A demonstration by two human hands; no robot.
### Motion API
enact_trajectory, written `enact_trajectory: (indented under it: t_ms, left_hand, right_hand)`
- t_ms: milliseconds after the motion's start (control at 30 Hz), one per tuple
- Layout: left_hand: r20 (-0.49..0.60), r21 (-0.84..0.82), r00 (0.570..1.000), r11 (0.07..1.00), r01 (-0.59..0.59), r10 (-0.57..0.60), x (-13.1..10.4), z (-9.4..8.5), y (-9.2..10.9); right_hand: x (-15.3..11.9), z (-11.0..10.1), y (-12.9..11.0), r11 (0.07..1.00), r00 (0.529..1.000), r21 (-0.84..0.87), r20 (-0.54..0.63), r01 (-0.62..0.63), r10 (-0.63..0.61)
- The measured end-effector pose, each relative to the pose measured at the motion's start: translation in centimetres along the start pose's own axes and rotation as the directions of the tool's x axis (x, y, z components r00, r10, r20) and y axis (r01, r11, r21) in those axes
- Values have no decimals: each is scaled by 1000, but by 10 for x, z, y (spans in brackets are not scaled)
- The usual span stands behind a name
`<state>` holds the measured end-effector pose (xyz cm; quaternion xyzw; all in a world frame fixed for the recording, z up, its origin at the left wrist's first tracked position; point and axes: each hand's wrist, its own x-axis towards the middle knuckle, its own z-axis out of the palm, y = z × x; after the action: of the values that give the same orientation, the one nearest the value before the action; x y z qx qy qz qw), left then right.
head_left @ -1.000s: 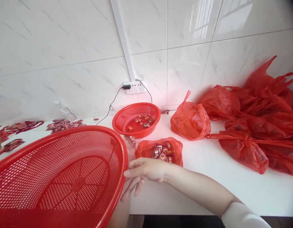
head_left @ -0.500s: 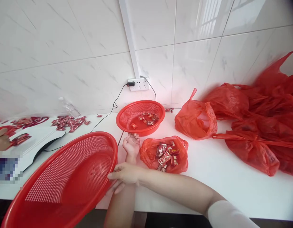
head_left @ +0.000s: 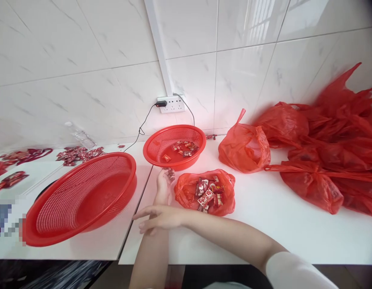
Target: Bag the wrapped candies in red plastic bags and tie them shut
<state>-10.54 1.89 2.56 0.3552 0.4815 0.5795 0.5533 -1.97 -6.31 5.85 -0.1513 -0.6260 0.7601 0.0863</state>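
My left hand (head_left: 164,184) is palm up below the rim of a round red basket (head_left: 174,163) holding several wrapped candies (head_left: 187,148). Its fingers curl around something small and dark that I cannot make out. Crossing over my left forearm, my right hand (head_left: 156,218) has its fingers spread and nothing in them. To its left a large red basket (head_left: 107,194) rests on the white table, with no contents visible. Just right of my left hand, an open red plastic bag (head_left: 186,196) contains several red and brown candy packets (head_left: 205,197).
Red plastic bags (head_left: 312,184) pile up on the right, and another stands alone (head_left: 243,150) near the wall. At left lie candy packets (head_left: 79,154), a clear bottle (head_left: 82,135) and a white board (head_left: 38,174). A power strip (head_left: 172,104) with a cable is on the wall.
My right hand has let go of the large basket, which now lies lower and further left. Another person's hand at the far left has gone out of view. The view has shifted slightly.
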Motion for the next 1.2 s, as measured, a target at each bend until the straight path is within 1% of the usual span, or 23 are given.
enact_trajectory:
  t_ms: [67,133,167,233,333,433,467,500,533,567,600,667,700,767,833,900,967,1000,1033,1067,1100,1167,1200]
  left_hand:
    - [-76,160,997,987,-10,22,-2,-2,3]
    - [-125,297,991,955,0,39,-8,-4,11]
    - [-138,363,990,932,14,39,-13,-6,17]
    - [-142,504,989,862,49,27,-27,-8,31]
    - [-34,842,999,538,35,-12,-56,-8,47]
    - [62,942,998,332,-48,-31,-83,-1,45]
    - [68,956,998,287,-60,-17,-89,2,40]
    - [65,967,998,245,-66,12,-92,6,34]
    - [60,978,997,199,-67,43,-94,9,29]
    - [53,985,996,159,-64,74,-95,11,24]
    - [50,989,993,133,-63,103,-95,13,20]
    - [49,983,983,168,-79,177,-93,15,19]
    - [45,965,974,243,-100,224,-92,15,21]
    - [10,860,944,479,-177,330,-90,16,32]
    - [-57,645,919,717,-264,389,-88,19,50]
    - [-113,386,912,863,-326,395,-84,25,72]
    - [-124,185,895,896,-404,429,-81,34,96]
    - [-88,119,873,875,-469,480,-79,39,107]
    - [-27,73,842,841,-535,538,-79,46,117]
    - [50,36,803,803,-595,593,-79,52,126]
    - [132,7,763,769,-640,633,-79,59,132]
    - [276,-22,705,738,-674,653,-80,72,138]
    - [332,-24,696,744,-668,636,-80,78,137]
  right_hand:
    - [-33,-6,-3,951,982,-283,-96,127,-160]
    - [-69,-15,-6,822,909,-536,-217,193,-355]
    - [-88,-21,-8,747,864,-644,-273,162,-423]
    - [-124,-34,-9,646,789,-763,-407,-17,-460]
    - [-169,-53,-4,560,662,-743,-632,-367,-404]
    - [-197,-71,6,500,417,-538,-843,-679,-340]
    - [-202,-76,11,494,339,-461,-885,-737,-319]
    - [-206,-81,15,500,288,-403,-911,-766,-294]
    - [-207,-86,19,518,271,-373,-926,-770,-265]
    - [-208,-90,23,545,284,-364,-931,-755,-229]
    - [-207,-94,26,581,322,-373,-926,-723,-194]
    - [-207,-102,27,672,420,-420,-890,-610,-176]
    - [-208,-105,25,714,458,-454,-864,-533,-208]
    - [-212,-110,13,773,465,-519,-821,-364,-332]
    - [-218,-114,-8,808,385,-550,-807,-211,-449]
    - [-224,-117,-36,825,232,-560,-815,-82,-530]
    - [-227,-116,-63,802,52,-597,-801,15,-597]
    - [-228,-115,-75,778,-21,-626,-780,49,-626]
    - [-228,-113,-86,753,-64,-654,-757,80,-651]
    - [-227,-110,-94,731,-74,-673,-739,116,-669]
    - [-225,-107,-99,715,-53,-681,-729,155,-683]
    - [-219,-102,-104,712,31,-668,-724,215,-689]
    - [-215,-100,-104,719,68,-658,-725,224,-685]
